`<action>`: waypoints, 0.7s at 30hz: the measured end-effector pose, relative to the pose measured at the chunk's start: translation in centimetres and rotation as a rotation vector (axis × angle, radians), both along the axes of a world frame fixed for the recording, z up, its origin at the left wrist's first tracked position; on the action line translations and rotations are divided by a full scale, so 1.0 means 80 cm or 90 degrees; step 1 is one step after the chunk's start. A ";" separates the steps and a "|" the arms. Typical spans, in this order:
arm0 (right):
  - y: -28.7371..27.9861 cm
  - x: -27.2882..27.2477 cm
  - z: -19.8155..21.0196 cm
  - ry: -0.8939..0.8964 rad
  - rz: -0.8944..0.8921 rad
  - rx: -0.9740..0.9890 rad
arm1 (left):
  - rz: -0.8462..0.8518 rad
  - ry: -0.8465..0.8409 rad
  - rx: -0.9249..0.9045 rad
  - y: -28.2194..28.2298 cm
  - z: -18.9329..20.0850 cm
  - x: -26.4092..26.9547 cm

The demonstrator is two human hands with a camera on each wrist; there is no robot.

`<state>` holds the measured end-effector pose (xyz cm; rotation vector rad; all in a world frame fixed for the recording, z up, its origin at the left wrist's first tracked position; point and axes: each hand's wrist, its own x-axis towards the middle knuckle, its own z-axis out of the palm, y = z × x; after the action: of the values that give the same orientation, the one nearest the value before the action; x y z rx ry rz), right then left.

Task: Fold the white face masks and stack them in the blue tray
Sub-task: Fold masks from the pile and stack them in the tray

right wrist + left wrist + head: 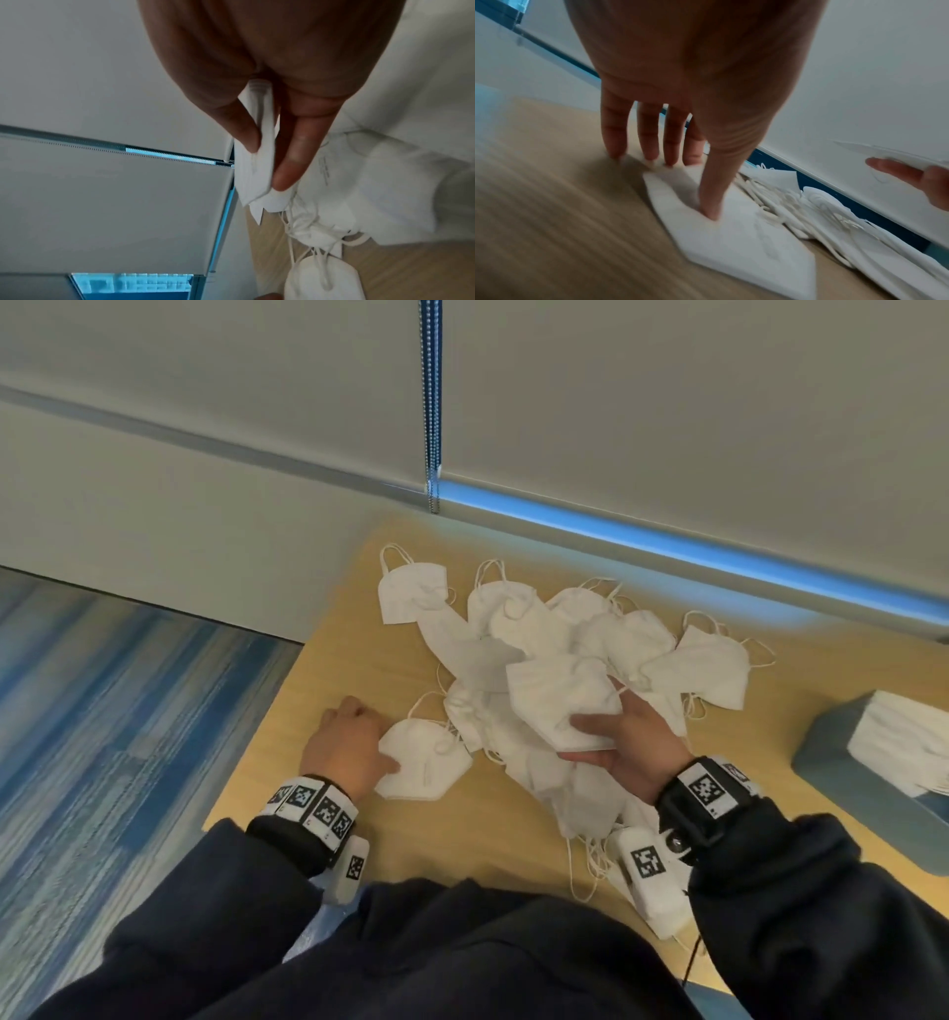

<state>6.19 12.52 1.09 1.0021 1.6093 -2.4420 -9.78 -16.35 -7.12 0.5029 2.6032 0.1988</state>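
My left hand (344, 742) is at the table's left edge on a folded white mask (426, 762). In the left wrist view its thumb (711, 203) presses down on that mask (744, 239), while the fingertips (649, 156) touch the table at the mask's far corner. My right hand (611, 737) holds another white mask (560, 701) lifted over the loose pile of masks (539, 624). That mask (257, 172) is pinched between thumb and fingers of the right hand (267, 166). The blue tray (832, 752) stands at the right with a stack of folded masks (898, 737) in it.
The wooden table (462, 845) ends just left of my left hand, with blue carpet (128, 737) below. A wall and a window blind with a bead chain (431, 403) stand behind the pile. Ear loops (585, 870) trail from the pile toward me.
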 end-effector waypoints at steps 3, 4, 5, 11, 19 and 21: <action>-0.007 0.008 0.002 0.023 -0.020 -0.050 | 0.042 0.015 -0.005 -0.006 0.012 -0.004; -0.010 0.010 0.004 0.014 -0.041 -0.062 | 0.068 0.002 0.012 -0.010 0.019 -0.008; -0.012 0.011 0.004 0.002 -0.069 -0.075 | 0.090 -0.011 0.044 -0.013 0.031 -0.014; -0.033 0.017 -0.001 -0.053 -0.149 -0.120 | 0.074 -0.003 0.547 0.010 0.199 -0.017; -0.067 0.010 0.040 0.134 -0.060 -0.284 | -0.158 -0.122 0.508 0.109 0.174 0.028; -0.064 0.013 0.032 0.120 -0.087 -0.226 | -0.119 -0.121 0.501 0.111 0.147 0.038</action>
<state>7.25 7.37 3.67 0.8722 1.1151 -2.8513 -6.78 -7.45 4.63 0.9262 2.1956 1.1622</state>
